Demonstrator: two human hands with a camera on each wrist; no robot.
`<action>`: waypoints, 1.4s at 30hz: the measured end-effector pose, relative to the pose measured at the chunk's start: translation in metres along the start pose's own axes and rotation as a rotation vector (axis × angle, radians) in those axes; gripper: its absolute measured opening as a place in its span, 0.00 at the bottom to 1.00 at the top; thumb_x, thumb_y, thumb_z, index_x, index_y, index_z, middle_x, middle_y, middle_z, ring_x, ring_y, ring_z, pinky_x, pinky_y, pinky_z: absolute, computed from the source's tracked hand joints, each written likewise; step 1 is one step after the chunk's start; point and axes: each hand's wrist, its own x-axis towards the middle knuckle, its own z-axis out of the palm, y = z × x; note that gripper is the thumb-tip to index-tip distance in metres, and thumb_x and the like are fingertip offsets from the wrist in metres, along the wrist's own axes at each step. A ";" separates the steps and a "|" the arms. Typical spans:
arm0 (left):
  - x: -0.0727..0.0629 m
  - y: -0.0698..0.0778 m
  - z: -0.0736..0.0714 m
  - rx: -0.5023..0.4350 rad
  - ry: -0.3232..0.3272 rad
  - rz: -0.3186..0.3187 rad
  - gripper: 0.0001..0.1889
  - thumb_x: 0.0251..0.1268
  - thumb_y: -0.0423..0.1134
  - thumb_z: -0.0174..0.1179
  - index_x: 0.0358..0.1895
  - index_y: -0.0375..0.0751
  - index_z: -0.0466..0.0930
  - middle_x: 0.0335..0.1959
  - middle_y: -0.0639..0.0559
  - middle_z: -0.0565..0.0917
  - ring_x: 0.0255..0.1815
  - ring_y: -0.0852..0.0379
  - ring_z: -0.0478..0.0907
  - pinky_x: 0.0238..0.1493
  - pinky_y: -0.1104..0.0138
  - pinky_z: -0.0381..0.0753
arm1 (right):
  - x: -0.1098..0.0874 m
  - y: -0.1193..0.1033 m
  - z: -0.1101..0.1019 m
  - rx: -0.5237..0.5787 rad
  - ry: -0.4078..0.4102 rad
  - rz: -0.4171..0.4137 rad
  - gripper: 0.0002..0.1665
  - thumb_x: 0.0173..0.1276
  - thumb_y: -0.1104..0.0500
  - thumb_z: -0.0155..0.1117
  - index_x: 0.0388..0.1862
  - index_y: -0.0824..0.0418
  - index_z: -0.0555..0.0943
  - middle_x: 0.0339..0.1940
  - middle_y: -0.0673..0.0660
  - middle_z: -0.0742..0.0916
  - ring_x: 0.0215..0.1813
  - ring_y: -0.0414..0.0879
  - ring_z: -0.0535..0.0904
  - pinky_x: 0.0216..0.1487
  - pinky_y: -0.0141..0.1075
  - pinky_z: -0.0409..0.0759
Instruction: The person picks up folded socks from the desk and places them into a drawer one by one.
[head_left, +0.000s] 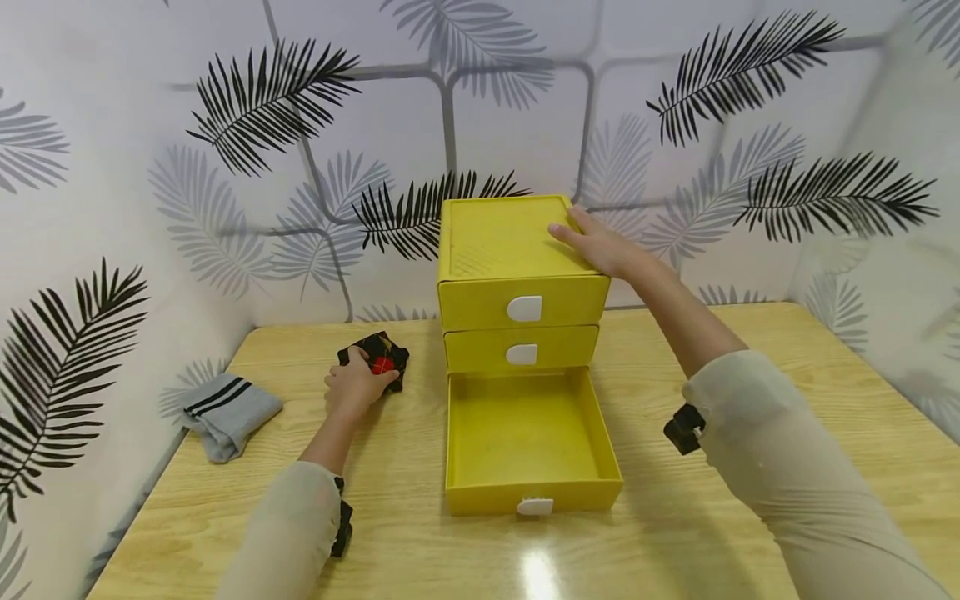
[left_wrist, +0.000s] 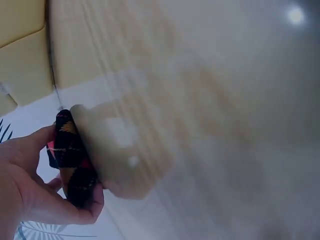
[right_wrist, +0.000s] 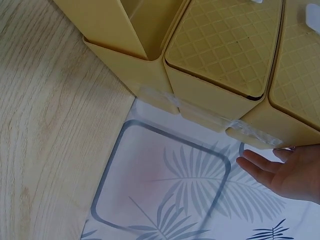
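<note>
My left hand [head_left: 356, 385] grips a folded black sock [head_left: 383, 365] with a red and yellow diamond pattern, at the table's back left. Seen from the left wrist, the thumb and fingers curl round the sock [left_wrist: 73, 162]. A yellow drawer unit [head_left: 517, 242] stands to its right, with white handles. Its bottom drawer [head_left: 534, 496] is pulled out, and I see bare yellow floor inside. My right hand [head_left: 600, 246] rests on the unit's top right edge with fingers extended. In the right wrist view, that hand [right_wrist: 295, 172] is beside the unit's side wall.
A folded grey sock [head_left: 232, 412] with black stripes lies at the table's left edge. The upper two drawers [head_left: 480, 304] are closed. A leaf-patterned curtain or wall covering [head_left: 405, 125] rises behind the wooden table [head_left: 750, 500].
</note>
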 end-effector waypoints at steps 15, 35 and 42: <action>0.018 -0.027 -0.026 -0.647 -0.398 -0.053 0.26 0.65 0.34 0.55 0.66 0.37 0.63 0.67 0.39 0.54 0.61 0.45 0.56 0.39 0.65 0.77 | 0.003 0.002 0.000 -0.003 -0.002 -0.005 0.45 0.74 0.40 0.34 0.72 0.71 0.36 0.72 0.67 0.42 0.72 0.56 0.34 0.68 0.46 0.34; 0.011 -0.047 -0.026 -0.764 -0.575 0.039 0.25 0.69 0.33 0.50 0.68 0.36 0.60 0.70 0.37 0.49 0.39 0.57 0.71 0.28 0.72 0.70 | 0.003 0.003 0.003 -0.005 0.002 -0.009 0.44 0.74 0.41 0.35 0.72 0.70 0.37 0.72 0.66 0.42 0.72 0.55 0.34 0.68 0.45 0.34; 0.010 -0.050 -0.030 -0.861 -0.676 0.032 0.26 0.71 0.32 0.45 0.71 0.38 0.53 0.72 0.38 0.36 0.17 0.62 0.68 0.17 0.75 0.69 | 0.002 0.004 0.002 -0.002 0.004 -0.007 0.44 0.73 0.41 0.36 0.72 0.70 0.37 0.73 0.66 0.43 0.72 0.55 0.34 0.68 0.46 0.34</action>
